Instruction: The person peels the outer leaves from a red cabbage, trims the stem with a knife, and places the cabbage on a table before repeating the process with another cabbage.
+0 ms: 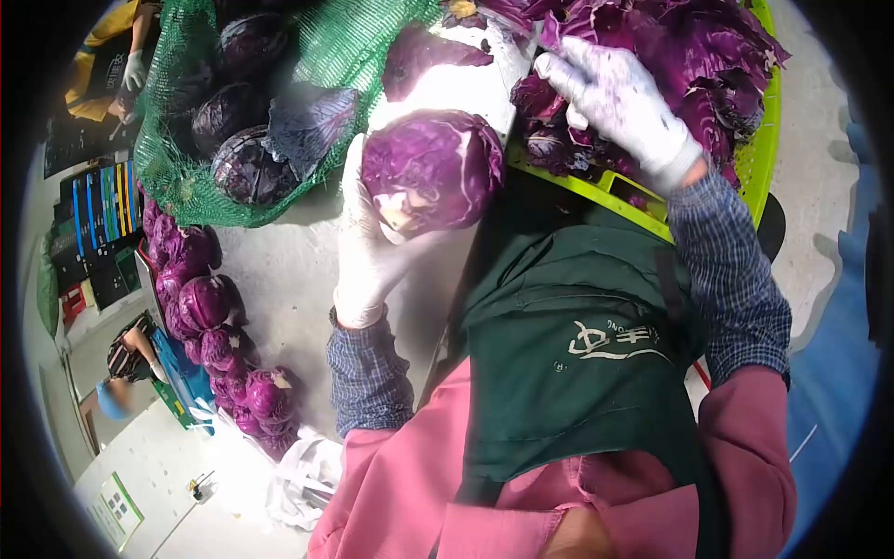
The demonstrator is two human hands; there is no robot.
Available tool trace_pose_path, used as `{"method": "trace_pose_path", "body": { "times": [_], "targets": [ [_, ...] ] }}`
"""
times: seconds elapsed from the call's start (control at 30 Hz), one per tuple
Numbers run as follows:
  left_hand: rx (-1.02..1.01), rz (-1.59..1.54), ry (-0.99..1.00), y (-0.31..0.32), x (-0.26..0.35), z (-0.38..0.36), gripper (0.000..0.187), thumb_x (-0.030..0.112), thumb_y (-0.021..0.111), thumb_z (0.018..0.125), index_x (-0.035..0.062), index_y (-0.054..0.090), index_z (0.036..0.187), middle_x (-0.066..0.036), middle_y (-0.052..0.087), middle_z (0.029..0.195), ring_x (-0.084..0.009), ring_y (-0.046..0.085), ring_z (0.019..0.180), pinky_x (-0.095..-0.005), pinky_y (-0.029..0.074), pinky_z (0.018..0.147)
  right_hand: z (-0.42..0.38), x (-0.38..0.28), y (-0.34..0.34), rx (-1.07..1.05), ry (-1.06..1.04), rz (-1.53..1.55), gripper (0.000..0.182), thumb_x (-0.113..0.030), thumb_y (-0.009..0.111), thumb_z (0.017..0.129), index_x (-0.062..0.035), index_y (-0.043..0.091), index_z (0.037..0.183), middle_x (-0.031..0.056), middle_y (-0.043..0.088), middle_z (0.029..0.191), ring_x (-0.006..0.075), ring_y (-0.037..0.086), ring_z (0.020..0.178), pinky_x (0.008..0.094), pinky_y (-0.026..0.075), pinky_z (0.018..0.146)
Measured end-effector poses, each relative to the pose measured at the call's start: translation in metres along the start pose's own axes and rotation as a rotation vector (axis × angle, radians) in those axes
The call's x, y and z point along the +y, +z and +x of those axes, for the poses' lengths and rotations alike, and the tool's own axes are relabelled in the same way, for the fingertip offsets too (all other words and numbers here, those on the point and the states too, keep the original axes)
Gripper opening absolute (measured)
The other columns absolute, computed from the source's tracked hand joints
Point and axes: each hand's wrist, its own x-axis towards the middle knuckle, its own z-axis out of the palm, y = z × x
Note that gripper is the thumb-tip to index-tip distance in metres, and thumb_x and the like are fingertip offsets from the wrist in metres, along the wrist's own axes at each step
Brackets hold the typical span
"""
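- Because the red cabbage (433, 172) looks dense and smooth, it is judged heavy, firm, slightly slippery; best held low around its broad sides.
- Left hand (366, 252): cupping it above the worktable (279, 298).
- Right hand (624, 107): at loose leaves (703, 47) over the green basket (765, 168); grasp cannot be told.

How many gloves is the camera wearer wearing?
2: one on the left hand, which holds a purple cabbage, and one on the right hand, over leaves in the green basket. Neither is hidden.
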Motion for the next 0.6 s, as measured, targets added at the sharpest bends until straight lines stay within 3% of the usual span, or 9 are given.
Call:
{"method": "trace_pose_path", "body": {
  "times": [0.07,0.1,0.2,0.3,0.4,0.5,0.53,0.6],
  "targets": [
    [0.024,-0.019,0.002,0.005,0.003,0.002,0.127,0.003,0.093,0.063,0.0042,0.011,0.160,-0.017,0.047,0.144,-0.0236,0.055,0.125,-0.0367,0.048,0.105,-0.019,-0.017,0.015,-0.152,0.122,0.393,0.041,-0.037,0.071,0.095,-0.0026,0.064,0.117,0.0042,0.066,0.082,0.0105,0.063,0.065,0.0265,0.053,0.065],
    [0.040,0.011,0.007,0.005,0.006,0.002,0.127,0.003,0.093,0.063,0.0047,0.010,0.160,-0.017,0.049,0.142,-0.0233,0.056,0.123,-0.0365,0.049,0.105,-0.028,-0.019,0.034,-0.142,-0.117,0.611,0.052,-0.037,0.075,0.092,-0.0032,0.060,0.129,0.0061,0.071,0.095,0.0157,0.068,0.077,0.0296,0.055,0.074],
    [0.064,-0.056,-0.047,0.008,0.019,0.004,0.127,0.001,0.091,0.065,0.0068,0.008,0.161,-0.016,0.056,0.135,-0.0226,0.060,0.118,-0.0356,0.050,0.102,-0.050,-0.036,0.047,-0.110,-0.147,0.176,0.065,-0.044,0.070,0.093,-0.0021,0.053,0.139,0.0201,0.072,0.110,0.0329,0.072,0.096,0.0387,0.055,0.086],
    [0.137,-0.051,0.004,0.013,0.025,0.007,0.122,0.000,0.090,0.068,0.0087,0.010,0.161,-0.012,0.063,0.123,-0.0203,0.063,0.111,-0.0340,0.052,0.099,-0.067,-0.024,0.062,0.001,-0.156,0.004,0.069,-0.044,0.068,0.093,-0.0073,0.047,0.148,0.0132,0.062,0.068,0.0276,0.061,0.059,0.0384,0.048,0.060],
    [0.165,-0.069,0.028,0.017,0.019,0.009,0.114,0.006,0.090,0.071,0.0067,0.016,0.158,-0.012,0.064,0.123,-0.0199,0.063,0.111,-0.0339,0.052,0.098,-0.089,-0.030,0.052,-0.143,-0.052,-0.248,0.067,-0.044,0.062,0.097,-0.0095,0.042,0.152,0.0135,0.066,0.070,0.0332,0.066,0.065,0.0427,0.050,0.062],
    [0.196,0.136,-0.095,0.020,0.031,0.005,0.112,0.010,0.091,0.072,0.0049,0.018,0.157,-0.014,0.062,0.127,-0.0201,0.064,0.111,-0.0328,0.051,0.099,-0.099,-0.025,0.058,0.023,-0.186,-0.255,0.067,-0.046,0.060,0.098,-0.0095,0.043,0.151,0.0146,0.066,0.072,0.0337,0.066,0.067,0.0414,0.051,0.065],
    [0.216,0.134,-0.069,0.021,0.031,0.006,0.110,0.011,0.090,0.073,0.0028,0.018,0.156,-0.014,0.063,0.127,-0.0188,0.064,0.110,-0.0319,0.051,0.098,-0.097,-0.027,0.056,-0.043,-0.113,-0.208,0.069,-0.044,0.064,0.097,-0.0065,0.042,0.151,0.0137,0.067,0.074,0.0293,0.067,0.067,0.0391,0.052,0.067],
    [0.238,0.114,-0.122,0.033,0.053,0.009,0.108,0.010,0.089,0.074,0.0015,0.018,0.155,-0.014,0.063,0.127,-0.0187,0.064,0.111,-0.0324,0.051,0.098,-0.085,-0.030,0.059,0.028,-0.118,0.065,0.072,-0.049,0.065,0.095,-0.0013,0.045,0.146,0.0146,0.068,0.074,0.0305,0.068,0.068,0.0405,0.054,0.066]
  ]
}}
